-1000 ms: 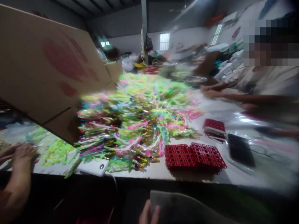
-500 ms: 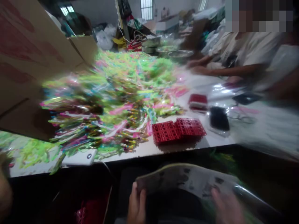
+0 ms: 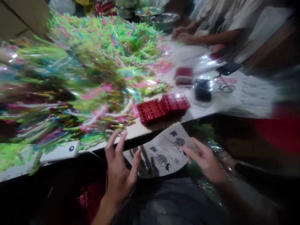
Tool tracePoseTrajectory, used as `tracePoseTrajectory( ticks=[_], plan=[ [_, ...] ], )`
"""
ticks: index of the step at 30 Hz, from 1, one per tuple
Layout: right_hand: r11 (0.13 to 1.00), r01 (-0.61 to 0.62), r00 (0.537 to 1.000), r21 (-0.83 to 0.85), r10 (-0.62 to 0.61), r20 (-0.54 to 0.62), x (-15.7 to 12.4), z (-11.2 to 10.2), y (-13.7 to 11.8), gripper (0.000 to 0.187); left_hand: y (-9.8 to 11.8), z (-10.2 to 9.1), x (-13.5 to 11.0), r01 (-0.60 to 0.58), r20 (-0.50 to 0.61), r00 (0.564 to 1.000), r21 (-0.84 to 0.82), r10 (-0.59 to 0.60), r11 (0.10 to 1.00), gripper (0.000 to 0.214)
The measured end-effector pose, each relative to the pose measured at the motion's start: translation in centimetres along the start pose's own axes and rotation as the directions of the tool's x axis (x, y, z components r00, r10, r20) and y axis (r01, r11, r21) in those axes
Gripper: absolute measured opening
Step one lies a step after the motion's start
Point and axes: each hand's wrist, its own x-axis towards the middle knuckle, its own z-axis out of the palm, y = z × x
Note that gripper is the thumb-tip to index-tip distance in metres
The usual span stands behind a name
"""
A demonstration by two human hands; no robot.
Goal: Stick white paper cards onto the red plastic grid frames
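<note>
My left hand [image 3: 119,167] hovers below the table edge with its fingers stretched and spread, touching the left edge of a white printed sheet [image 3: 164,154] that lies over my lap. My right hand [image 3: 205,161] rests at the sheet's right edge, fingers extended and a little apart. A stack of red gridded plastic trays [image 3: 162,107] sits on the white table [image 3: 248,97] just beyond the sheet. A big heap of neon green, pink and blue packets [image 3: 77,68] fills the table's left and middle.
A white phone-like device [image 3: 61,151] with a cable lies at the near table edge. A smaller red tray stack [image 3: 184,76], a dark object in clear plastic [image 3: 202,90] and steel bowls [image 3: 165,20] lie farther back. Another person's arms [image 3: 199,36] reach in at the far right.
The view has tilted down and left. Both my hands rose into view and opened, and the printed sheet now lies flatter. The cardboard box has nearly left the frame.
</note>
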Motion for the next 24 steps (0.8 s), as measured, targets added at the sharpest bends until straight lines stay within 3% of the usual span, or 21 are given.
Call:
tracePoseTrajectory(
  ticks=[2,4,6,7,10,13,16,20,22,24],
  plan=[
    [1.0,0.011,0.997,-0.013,-0.01,0.08,0.0,-0.1,-1.1,0.029,1.4,-0.1,2.1,0.101,0.28,0.959,-0.159,-0.054,0.982,0.06],
    [1.0,0.024,0.996,-0.018,-0.022,0.089,0.3,-0.2,-2.0,0.025,2.4,0.3,3.5,0.324,0.526,0.841,-0.308,-0.123,0.894,0.042],
    [0.998,0.063,0.998,-0.005,-0.063,0.003,0.7,-0.4,-2.4,0.026,2.8,0.8,4.1,0.475,0.626,0.763,-0.375,-0.16,0.796,0.033],
    [0.995,0.101,0.992,-0.001,-0.101,-0.074,0.8,-0.4,-2.5,0.03,2.9,1.0,4.3,0.499,0.621,0.764,-0.4,-0.173,0.769,0.031],
    [0.978,0.21,0.943,-0.012,-0.206,-0.263,0.9,0.2,-2.7,0.046,3.1,1.4,4.2,0.509,0.504,0.825,-0.468,-0.255,0.722,0.025],
    [0.975,0.22,0.938,-0.006,-0.214,-0.272,0.0,1.8,-3.2,0.062,3.6,1.5,4.2,0.518,0.38,0.853,-0.52,-0.359,0.679,0.022],
    [0.964,0.266,0.907,-0.021,-0.257,-0.334,-1.1,3.7,-3.9,0.074,4.6,1.7,4.2,0.519,0.299,0.852,-0.586,-0.43,0.622,0.023],
    [0.905,0.368,0.862,-0.215,-0.419,-0.285,-1.6,4.5,-4.1,0.051,5.8,2.1,4.2,0.523,0.26,0.836,-0.643,-0.483,0.56,0.025],
    [0.869,0.391,0.847,-0.303,-0.469,-0.25,-1.5,4.2,-4.1,0.042,6.2,2.3,4.1,0.488,0.205,0.851,-0.648,-0.484,0.584,0.023],
    [0.846,0.406,0.829,-0.346,-0.5,-0.251,-1.3,3.8,-4.3,0.039,6.4,2.3,3.9,0.407,0.108,0.885,-0.65,-0.452,0.642,0.036]
  ],
)
